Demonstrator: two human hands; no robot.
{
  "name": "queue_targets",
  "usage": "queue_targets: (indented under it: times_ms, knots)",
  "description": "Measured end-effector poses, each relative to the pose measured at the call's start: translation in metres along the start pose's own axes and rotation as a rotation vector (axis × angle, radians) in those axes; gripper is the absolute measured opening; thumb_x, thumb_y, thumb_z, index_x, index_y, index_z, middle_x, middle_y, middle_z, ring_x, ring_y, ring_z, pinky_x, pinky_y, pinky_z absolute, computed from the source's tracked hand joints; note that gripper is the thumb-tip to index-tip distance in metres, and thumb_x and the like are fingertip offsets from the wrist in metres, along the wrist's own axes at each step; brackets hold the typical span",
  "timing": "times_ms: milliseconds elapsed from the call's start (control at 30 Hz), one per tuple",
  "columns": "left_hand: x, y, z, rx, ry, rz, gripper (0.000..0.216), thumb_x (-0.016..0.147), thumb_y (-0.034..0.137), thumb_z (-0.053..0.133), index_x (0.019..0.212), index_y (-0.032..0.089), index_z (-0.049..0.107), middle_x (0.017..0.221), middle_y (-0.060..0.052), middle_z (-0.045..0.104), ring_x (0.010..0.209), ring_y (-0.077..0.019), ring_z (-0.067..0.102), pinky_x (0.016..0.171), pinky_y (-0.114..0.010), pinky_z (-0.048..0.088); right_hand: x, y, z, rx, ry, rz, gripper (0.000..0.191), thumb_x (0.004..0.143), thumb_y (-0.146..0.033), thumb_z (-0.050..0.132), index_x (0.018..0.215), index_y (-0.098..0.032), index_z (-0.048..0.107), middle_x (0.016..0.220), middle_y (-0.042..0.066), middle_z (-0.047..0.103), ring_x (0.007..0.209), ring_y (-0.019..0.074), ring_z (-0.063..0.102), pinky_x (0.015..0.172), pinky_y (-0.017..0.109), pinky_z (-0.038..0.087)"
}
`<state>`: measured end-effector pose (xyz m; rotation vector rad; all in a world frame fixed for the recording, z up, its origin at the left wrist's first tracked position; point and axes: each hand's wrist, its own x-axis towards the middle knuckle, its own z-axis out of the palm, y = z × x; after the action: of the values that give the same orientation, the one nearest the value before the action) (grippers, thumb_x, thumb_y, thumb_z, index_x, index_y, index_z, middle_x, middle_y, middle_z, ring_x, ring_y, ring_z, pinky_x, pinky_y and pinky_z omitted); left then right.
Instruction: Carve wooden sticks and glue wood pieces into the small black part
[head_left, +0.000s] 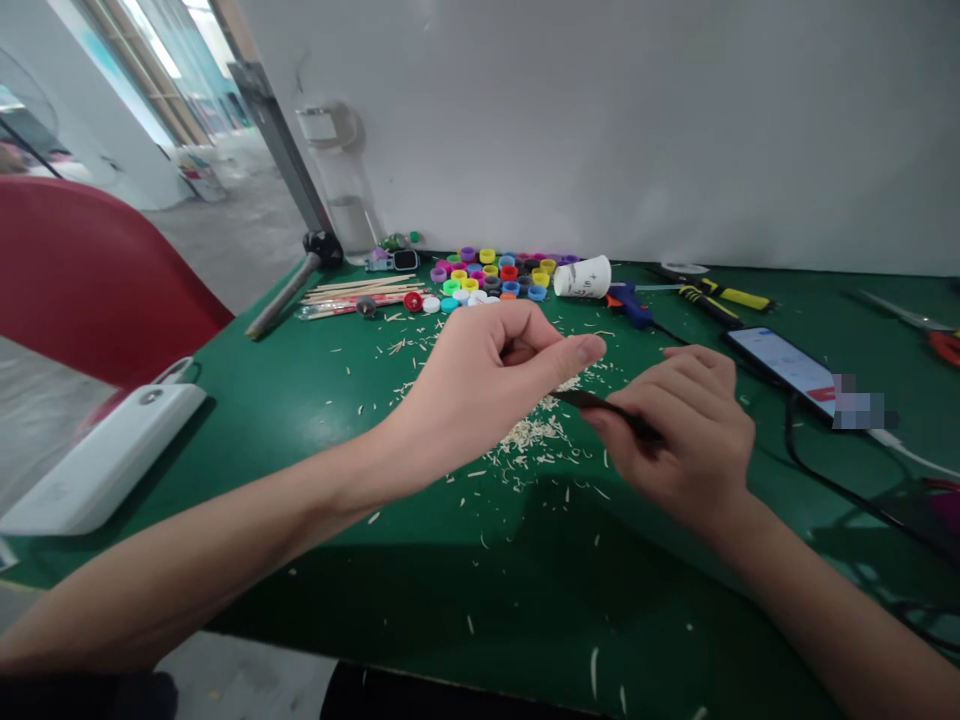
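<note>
The right hand (pixel 686 425) is clamping a dark tool (pixel 581 398) in its fingers above shavings (pixel 534 436); the left hand (pixel 484 385) is curling alongside — whether its fingers are gripping anything cannot be determined.

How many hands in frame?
2. Left hand: mid-frame, over the pale shavings, some fingers hidden. Right hand: to its right, gripping a thin dark tool. No other hands show.

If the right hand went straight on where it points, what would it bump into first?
Probably the left hand: the right hand holds a dark tool pointing toward it, though depth is hard to judge.
</note>
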<state>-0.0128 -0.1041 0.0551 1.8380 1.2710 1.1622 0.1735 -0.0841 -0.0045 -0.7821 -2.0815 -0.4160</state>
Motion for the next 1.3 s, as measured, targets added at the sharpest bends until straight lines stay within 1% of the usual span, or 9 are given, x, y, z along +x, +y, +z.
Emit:
queue_targets:
  times_ms: [300, 367, 500, 567, 633, 767, 967, 1167, 1300]
  knots:
    - [-0.002, -0.001, 0.003, -0.004, -0.015, -0.006, 0.036, 0.085, 0.036, 0.06, 0.059, 0.017, 0.045, 0.051, 0.006, 0.035, 0.045, -0.0055, 0.029, 0.04, -0.021, 0.023, 0.002, 0.0, 0.001, 0.025, -0.08, 0.006, 0.023, 0.083, -0.031, 0.062, 0.063, -0.022, 0.053, 0.056, -0.003, 0.053, 0.06, 0.013, 0.044, 0.077, 0.036, 0.038]
    - [-0.004, 0.002, 0.003, -0.01, -0.038, 0.018, 0.035, 0.086, 0.035, 0.06, 0.059, 0.017, 0.045, 0.05, 0.005, 0.036, 0.045, -0.0056, 0.03, 0.04, -0.021, 0.024, -0.001, 0.001, 0.006, 0.028, -0.136, -0.042, 0.022, 0.083, -0.031, 0.061, 0.065, -0.022, 0.055, 0.059, -0.003, 0.056, 0.062, 0.0132, 0.046, 0.08, 0.037, 0.036]
    - [-0.006, 0.009, 0.002, -0.035, -0.132, 0.072, 0.032, 0.085, 0.037, 0.061, 0.062, 0.018, 0.051, 0.051, 0.004, 0.04, 0.046, -0.0061, 0.031, 0.04, -0.021, 0.024, -0.011, 0.007, 0.019, -0.032, -0.338, -0.196, 0.023, 0.086, -0.028, 0.053, 0.065, -0.022, 0.057, 0.065, -0.001, 0.059, 0.073, 0.0156, 0.048, 0.088, 0.041, 0.03]
    - [-0.005, 0.009, 0.001, -0.044, -0.153, 0.088, 0.031, 0.085, 0.038, 0.06, 0.063, 0.018, 0.053, 0.053, 0.004, 0.041, 0.047, -0.0066, 0.032, 0.04, -0.021, 0.025, -0.013, 0.011, 0.022, -0.043, -0.319, -0.18, 0.022, 0.086, -0.028, 0.052, 0.065, -0.022, 0.057, 0.064, -0.002, 0.058, 0.072, 0.0152, 0.047, 0.088, 0.04, 0.03]
    - [-0.003, 0.005, 0.0, -0.049, -0.159, 0.09, 0.032, 0.087, 0.037, 0.058, 0.063, 0.017, 0.054, 0.054, 0.003, 0.042, 0.048, -0.0069, 0.033, 0.041, -0.021, 0.025, -0.012, 0.014, 0.019, -0.038, -0.255, -0.133, 0.021, 0.085, -0.029, 0.057, 0.065, -0.022, 0.056, 0.062, -0.003, 0.057, 0.069, 0.014, 0.047, 0.088, 0.038, 0.032]
    - [0.003, -0.005, 0.0, -0.051, -0.147, 0.059, 0.034, 0.088, 0.039, 0.056, 0.063, 0.017, 0.053, 0.057, 0.003, 0.042, 0.05, -0.0076, 0.035, 0.044, -0.022, 0.029, -0.007, 0.016, 0.006, 0.019, -0.185, -0.106, 0.02, 0.08, -0.03, 0.064, 0.064, -0.021, 0.054, 0.059, -0.004, 0.055, 0.063, 0.0122, 0.048, 0.086, 0.038, 0.036]
    - [0.006, -0.012, 0.0, -0.086, -0.142, 0.042, 0.034, 0.09, 0.038, 0.053, 0.064, 0.017, 0.051, 0.059, 0.003, 0.042, 0.056, -0.0084, 0.04, 0.052, -0.021, 0.036, -0.002, 0.016, -0.008, 0.124, -0.115, -0.081, 0.021, 0.08, -0.03, 0.062, 0.064, -0.022, 0.051, 0.057, -0.003, 0.054, 0.059, 0.0122, 0.048, 0.081, 0.038, 0.04]
    - [0.005, -0.016, 0.002, -0.078, -0.16, 0.016, 0.032, 0.091, 0.04, 0.05, 0.07, 0.017, 0.058, 0.061, 0.002, 0.046, 0.053, -0.0081, 0.037, 0.046, -0.021, 0.031, 0.001, 0.012, -0.006, 0.086, -0.06, 0.004, 0.024, 0.083, -0.032, 0.06, 0.063, -0.022, 0.052, 0.056, -0.002, 0.052, 0.059, 0.0131, 0.046, 0.074, 0.036, 0.04]
    - [0.004, -0.014, 0.003, -0.071, -0.159, 0.015, 0.032, 0.091, 0.039, 0.05, 0.069, 0.017, 0.057, 0.064, 0.001, 0.05, 0.056, -0.0088, 0.042, 0.048, -0.022, 0.034, 0.003, 0.011, -0.003, 0.057, -0.072, -0.014, 0.024, 0.083, -0.031, 0.06, 0.063, -0.022, 0.053, 0.056, -0.002, 0.052, 0.059, 0.0131, 0.045, 0.072, 0.036, 0.039]
